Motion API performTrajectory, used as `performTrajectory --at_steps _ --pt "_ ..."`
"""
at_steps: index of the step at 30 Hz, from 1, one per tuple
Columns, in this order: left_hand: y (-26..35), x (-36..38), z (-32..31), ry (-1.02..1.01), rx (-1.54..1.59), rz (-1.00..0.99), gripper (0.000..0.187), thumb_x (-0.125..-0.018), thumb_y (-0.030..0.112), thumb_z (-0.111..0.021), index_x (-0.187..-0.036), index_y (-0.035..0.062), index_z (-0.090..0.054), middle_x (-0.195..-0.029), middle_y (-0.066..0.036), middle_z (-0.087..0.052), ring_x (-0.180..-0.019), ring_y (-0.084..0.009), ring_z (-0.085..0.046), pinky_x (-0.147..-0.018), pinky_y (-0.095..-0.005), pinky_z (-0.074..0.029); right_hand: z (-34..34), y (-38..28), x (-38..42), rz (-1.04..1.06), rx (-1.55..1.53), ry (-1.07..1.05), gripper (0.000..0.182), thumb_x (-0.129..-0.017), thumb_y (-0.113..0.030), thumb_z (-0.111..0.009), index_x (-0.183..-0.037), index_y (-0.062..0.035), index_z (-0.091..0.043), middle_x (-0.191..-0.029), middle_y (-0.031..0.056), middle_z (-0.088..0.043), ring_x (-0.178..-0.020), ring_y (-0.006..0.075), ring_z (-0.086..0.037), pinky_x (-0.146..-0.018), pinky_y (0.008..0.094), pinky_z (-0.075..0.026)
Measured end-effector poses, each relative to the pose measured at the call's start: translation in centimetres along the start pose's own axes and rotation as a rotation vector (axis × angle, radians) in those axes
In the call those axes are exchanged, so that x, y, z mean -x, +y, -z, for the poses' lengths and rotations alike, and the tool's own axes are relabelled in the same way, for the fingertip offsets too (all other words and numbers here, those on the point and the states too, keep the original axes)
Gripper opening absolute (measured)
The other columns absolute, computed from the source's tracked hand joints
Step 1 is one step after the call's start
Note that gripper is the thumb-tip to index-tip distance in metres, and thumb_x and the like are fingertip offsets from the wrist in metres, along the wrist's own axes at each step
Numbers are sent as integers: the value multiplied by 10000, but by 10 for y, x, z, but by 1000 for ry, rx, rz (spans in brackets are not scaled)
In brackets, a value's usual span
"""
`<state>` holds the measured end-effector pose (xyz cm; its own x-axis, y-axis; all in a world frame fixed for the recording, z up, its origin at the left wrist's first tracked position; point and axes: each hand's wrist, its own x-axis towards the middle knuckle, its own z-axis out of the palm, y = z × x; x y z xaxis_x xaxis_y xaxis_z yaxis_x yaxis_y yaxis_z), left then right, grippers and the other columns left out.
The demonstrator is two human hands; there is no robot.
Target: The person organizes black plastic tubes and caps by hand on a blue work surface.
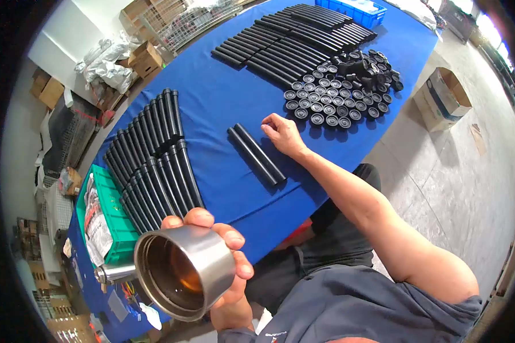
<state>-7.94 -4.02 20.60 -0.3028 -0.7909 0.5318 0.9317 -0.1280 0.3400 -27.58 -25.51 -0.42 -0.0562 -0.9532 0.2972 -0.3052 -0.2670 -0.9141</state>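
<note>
My left hand point(234, 263) is wrapped round a steel cup point(209, 260), held up close to the camera and tilted so that its mouth faces me. Some amber-brown liquid shows inside. My right hand point(285, 136) rests by the blue table cloth with its fingers loosely curled in, and nothing shows in them. Just left of it lie two black tubes point(256, 154), side by side and apart from the hand. Beyond that hand, many round black caps point(332, 100) lie in a cluster, some of them heaped.
Rows of black tubes point(292, 40) cover the far part of the blue table point(223, 188). More tubes with collared ends point(154, 154) lie at left, beside a green crate point(120, 223). A blue bin point(357, 12) stands at the far edge. An open cardboard box point(443, 100) is on the floor.
</note>
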Motion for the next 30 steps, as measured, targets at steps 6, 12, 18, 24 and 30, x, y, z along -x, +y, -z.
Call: performTrajectory --at_steps 6,12,18,24,30 --pt "1 2 2 3 41 46 772 -920 288 -702 -1499 47 -253 -1479 -241 -270 -1288 -491 -411 -908 -589 -550 -5 10 -2 34 -2 36 214 -898 -169 -675 -1012 11 -673 -862 164 -722 -790 213 -707 -727 334 -544" --pt "-13 4 -1 29 66 91 589 -982 314 -602 -1449 58 -350 -1433 -325 -348 -1246 -549 -467 -858 -594 -575 -3 5 -2 -44 -11 -3 196 -905 -162 -681 -1005 6 -676 -774 101 -686 -703 138 -634 -677 303 -516" --pt "-26 14 -14 102 110 152 564 -925 286 -669 -1376 88 -394 -1409 -374 -418 -1254 -416 -552 -1025 -508 -502 -6 9 -3 3 -37 -1 173 -931 -155 -663 -1007 1 -668 -708 44 -624 -618 79 -549 -566 259 -457" --pt "-37 19 -30 22 27 89 820 -739 227 -897 -1384 79 -414 -1438 -371 -396 -1273 -417 -538 -1039 -493 -482 -5 13 -4 16 24 8 197 -920 -176 -667 -982 12 -665 -693 46 -613 -625 99 -556 -588 278 -462" --pt "-37 16 -40 3 -71 -29 667 -837 234 -770 -1378 48 -427 -1352 -431 -407 -1177 -500 -564 -929 -512 -532 -5 14 -5 -4 8 0 202 -919 -177 -662 -973 17 -662 -681 51 -602 -620 105 -552 -584 283 -458"
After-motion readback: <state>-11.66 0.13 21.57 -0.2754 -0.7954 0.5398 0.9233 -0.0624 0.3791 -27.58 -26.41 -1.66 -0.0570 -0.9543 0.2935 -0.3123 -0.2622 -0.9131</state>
